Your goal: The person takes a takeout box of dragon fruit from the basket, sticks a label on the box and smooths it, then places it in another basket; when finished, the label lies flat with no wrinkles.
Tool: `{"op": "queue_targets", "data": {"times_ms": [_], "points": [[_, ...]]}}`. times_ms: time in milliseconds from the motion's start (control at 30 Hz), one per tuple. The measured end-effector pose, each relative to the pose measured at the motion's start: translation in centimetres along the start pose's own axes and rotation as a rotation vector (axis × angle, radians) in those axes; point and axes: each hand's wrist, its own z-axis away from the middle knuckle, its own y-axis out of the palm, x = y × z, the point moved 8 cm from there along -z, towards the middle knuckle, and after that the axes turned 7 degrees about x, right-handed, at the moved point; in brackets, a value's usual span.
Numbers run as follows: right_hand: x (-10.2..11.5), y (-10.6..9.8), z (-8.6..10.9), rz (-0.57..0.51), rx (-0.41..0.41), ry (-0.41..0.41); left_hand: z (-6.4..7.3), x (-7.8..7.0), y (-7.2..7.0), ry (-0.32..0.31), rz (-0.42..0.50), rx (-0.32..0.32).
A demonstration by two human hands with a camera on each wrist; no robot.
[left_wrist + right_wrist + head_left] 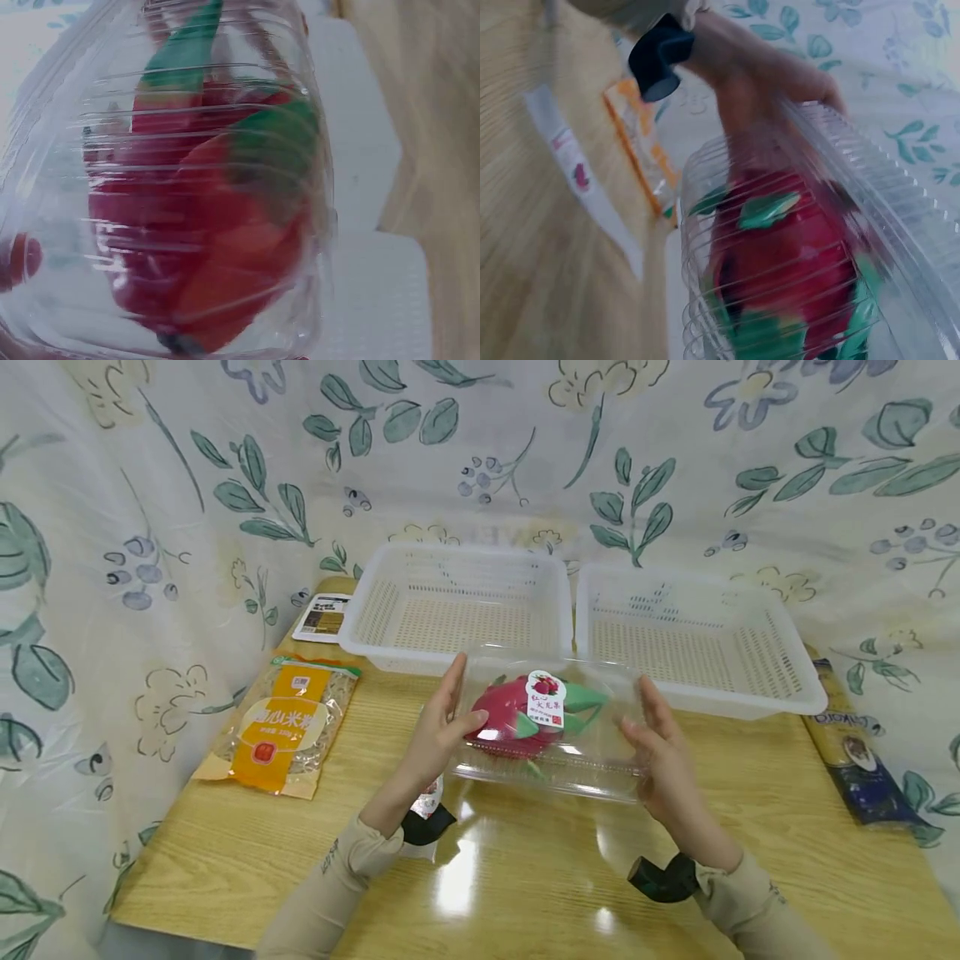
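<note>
Both hands hold a clear plastic clamshell box [592,760] above the table, one at each end. Inside lies a red dragon fruit [495,714] with green leaf tips, at the box's left half. A white label [546,700] with a dragon fruit picture sits on the lid over it. My left hand [431,739] grips the left end, its thumb on the near side. On the right end is my right hand [663,764], thumb against the plastic. In the left wrist view the fruit [210,202] shows through the ribbed plastic.
Two white perforated baskets, left [457,662] and right [712,695], stand behind the box. An orange noodle packet [281,727] and a dark-labelled pack [324,618] lie left; a yellow and blue packet [862,760] lies right. Below the left wrist is a label strip [577,176].
</note>
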Motion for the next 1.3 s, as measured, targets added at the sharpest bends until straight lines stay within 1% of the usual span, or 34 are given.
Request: {"op": "queue_targets", "data": {"times_ms": [133,233,333,467,533,633,667,767,867,1000,1100,1233,1300], "points": [[1.1,0.2,-0.8,0.001,-0.016,0.047,-0.7,-0.9,-0.7,0.022,0.058,-0.026],[2.2,0.6,-1.6,-0.012,-0.015,0.055,-1.3,-1.4,-1.5,0.03,0.078,-0.068],[3.2,1.1,-2.7,-0.018,-0.011,0.065,-2.1,-1.7,-2.7,0.014,0.049,-0.121],[4.1,2.0,-4.5,-0.031,0.0,0.084,-2.7,-1.6,-4.9,-0.033,0.001,-0.213],[4.4,2.4,-5.5,-0.043,-0.002,0.086,-2.7,-1.1,-6.0,-0.056,-0.003,-0.26],[5.2,2.8,-6.8,-0.069,-0.012,0.054,-2.5,0.1,-7.3,-0.094,-0.028,-0.32],[5.4,2.9,-7.3,-0.079,-0.015,0.043,-2.4,0.5,-7.6,-0.109,-0.039,-0.332],[6.1,3.2,-8.5,-0.081,-0.026,0.015,-2.4,1.8,-8.4,-0.124,-0.05,-0.355],[6.3,3.5,-9.7,-0.073,-0.031,0.006,-2.4,2.8,-8.9,-0.164,-0.064,-0.397],[6.3,3.9,-11.4,-0.106,-0.039,0.0,-2.6,3.5,-9.3,-0.26,-0.149,-0.483],[6.2,4.1,-13.0,-0.084,-0.078,0.0,-2.8,4.0,-9.2,-0.315,-0.215,-0.524],[5.9,4.5,-15.3,-0.024,-0.131,0.011,-3.2,5.0,-8.9,-0.345,-0.25,-0.549],[5.7,5.0,-16.4,-0.029,-0.135,0.015,-3.5,5.3,-8.7,-0.339,-0.266,-0.558]]}}
